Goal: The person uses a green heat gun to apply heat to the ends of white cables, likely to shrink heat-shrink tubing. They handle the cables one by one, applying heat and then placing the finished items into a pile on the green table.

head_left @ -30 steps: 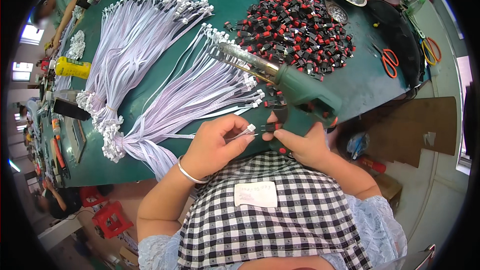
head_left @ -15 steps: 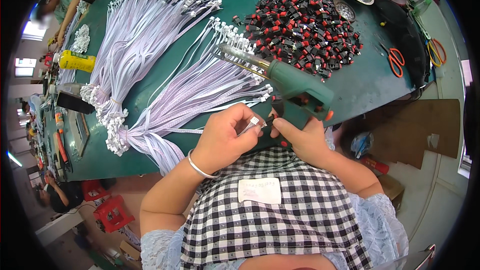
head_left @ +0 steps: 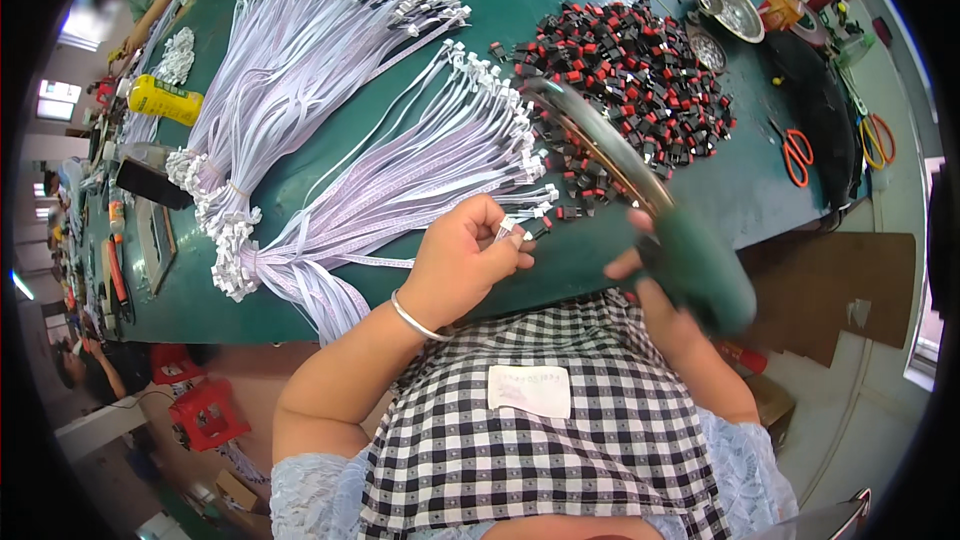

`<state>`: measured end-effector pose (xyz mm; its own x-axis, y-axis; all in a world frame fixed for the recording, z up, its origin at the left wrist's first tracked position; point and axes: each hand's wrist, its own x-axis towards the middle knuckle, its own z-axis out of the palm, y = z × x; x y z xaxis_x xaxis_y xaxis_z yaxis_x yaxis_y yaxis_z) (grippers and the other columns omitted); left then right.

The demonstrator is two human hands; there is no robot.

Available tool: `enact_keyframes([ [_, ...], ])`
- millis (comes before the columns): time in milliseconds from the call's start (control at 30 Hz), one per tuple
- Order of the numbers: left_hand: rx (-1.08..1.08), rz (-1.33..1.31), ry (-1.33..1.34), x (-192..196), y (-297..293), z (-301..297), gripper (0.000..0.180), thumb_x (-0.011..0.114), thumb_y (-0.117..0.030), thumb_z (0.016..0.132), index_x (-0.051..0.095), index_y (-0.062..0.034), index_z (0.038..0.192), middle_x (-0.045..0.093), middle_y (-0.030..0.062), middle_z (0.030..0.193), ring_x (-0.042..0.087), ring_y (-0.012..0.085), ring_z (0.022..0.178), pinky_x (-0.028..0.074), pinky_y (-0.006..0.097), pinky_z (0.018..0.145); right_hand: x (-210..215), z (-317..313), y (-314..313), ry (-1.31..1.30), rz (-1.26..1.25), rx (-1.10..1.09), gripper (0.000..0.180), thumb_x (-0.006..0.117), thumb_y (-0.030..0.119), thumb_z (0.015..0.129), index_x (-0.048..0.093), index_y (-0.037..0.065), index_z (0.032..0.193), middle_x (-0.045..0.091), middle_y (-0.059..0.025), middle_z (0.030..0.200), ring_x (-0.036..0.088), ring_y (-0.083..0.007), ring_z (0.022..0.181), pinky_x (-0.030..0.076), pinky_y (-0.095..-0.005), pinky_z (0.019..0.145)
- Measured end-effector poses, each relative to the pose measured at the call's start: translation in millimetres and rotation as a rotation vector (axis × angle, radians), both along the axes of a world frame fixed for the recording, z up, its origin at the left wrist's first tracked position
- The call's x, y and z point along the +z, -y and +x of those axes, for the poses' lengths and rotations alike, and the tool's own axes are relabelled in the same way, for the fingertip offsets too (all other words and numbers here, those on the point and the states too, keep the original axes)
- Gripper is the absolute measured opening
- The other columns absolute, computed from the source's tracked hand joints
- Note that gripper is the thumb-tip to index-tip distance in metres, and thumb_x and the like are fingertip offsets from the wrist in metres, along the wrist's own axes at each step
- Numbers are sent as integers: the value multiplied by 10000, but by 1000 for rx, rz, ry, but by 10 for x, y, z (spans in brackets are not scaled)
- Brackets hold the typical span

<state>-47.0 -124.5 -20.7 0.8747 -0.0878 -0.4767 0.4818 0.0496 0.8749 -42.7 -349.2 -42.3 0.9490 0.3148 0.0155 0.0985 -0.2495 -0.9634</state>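
My left hand [head_left: 468, 252] is closed, pinching a small white plug connector [head_left: 507, 227] between thumb and forefinger. A small black part [head_left: 542, 229] sticks out beside its fingertips; whether it is joined to the connector I cannot tell. My right hand [head_left: 640, 255], blurred, is at a green gun-shaped tool [head_left: 705, 275] with a long metal barrel and seems to grip it, though the tool hides most of the hand. The barrel slants up and left over a heap of black-and-red switches [head_left: 640, 70]. Near my left hand, flat white ribbon cables [head_left: 400, 190] fan out, with white plugs at their ends.
A second cable bundle [head_left: 300, 70] lies farther left, near a yellow bottle [head_left: 165, 100] and a black phone-like object [head_left: 150, 183]. Orange-handled scissors [head_left: 797, 157] and a metal dish [head_left: 728, 5] are at the right. Another person [head_left: 150, 0] sits at the far left.
My right hand has moved away from my left, and the green tool has swung right and nearer with it. The left hand has kept its pinch on the plug connector. The view has shifted slightly.
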Motion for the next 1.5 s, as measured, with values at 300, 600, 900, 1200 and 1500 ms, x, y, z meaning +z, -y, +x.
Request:
enact_keyframes([
  [300, 51, 16, 61, -56, -1, 33, 65, 527, -56, 814, 471, -22, 814, 584, 102, 823, 603, 150, 713, 466, 228, 596, -592, -391, 443, 220, 402, 226, 208, 645, 103, 688, 564, -4, 847, 589, -118, 779, 586, -203, 632, 480, -303, 585],
  [600, 36, 139, 160, -117, 1, 11, 54, 519, 15, 791, 472, -11, 798, 577, 83, 808, 582, 110, 718, 491, 238, 654, -473, -383, 387, 207, 121, 269, 198, 651, 78, 680, 530, -1, 815, 598, -143, 738, 591, -270, 652, 476, -345, 589],
  [900, 20, 190, 157, -163, -5, 36, 51, 524, -1, 793, 474, -10, 788, 574, 76, 812, 578, 105, 713, 497, 244, 660, -406, -516, 407, -43, -259, 191, 222, 681, 153, 665, 556, 27, 797, 624, -112, 810, 607, -241, 718, 476, -325, 621],
  [1200, -4, 161, 206, -104, -4, -2, 45, 517, 10, 795, 473, -2, 798, 566, 78, 827, 571, 116, 769, 501, 264, 685, -83, -159, 19, -378, 563, -233, 419, 601, 249, 781, 469, 5, 1096, 560, -103, 961, 587, -174, 746, 485, -277, 600],
  [1500, -75, 120, 288, -2, -29, -125, 62, 535, -2, 795, 493, -2, 840, 554, 71, 870, 543, 110, 779, 462, 246, 700, 126, 184, -582, -440, 352, -133, 201, 649, 79, 731, 552, 27, 899, 562, -12, 777, 504, -47, 593, 402, -192, 452],
])
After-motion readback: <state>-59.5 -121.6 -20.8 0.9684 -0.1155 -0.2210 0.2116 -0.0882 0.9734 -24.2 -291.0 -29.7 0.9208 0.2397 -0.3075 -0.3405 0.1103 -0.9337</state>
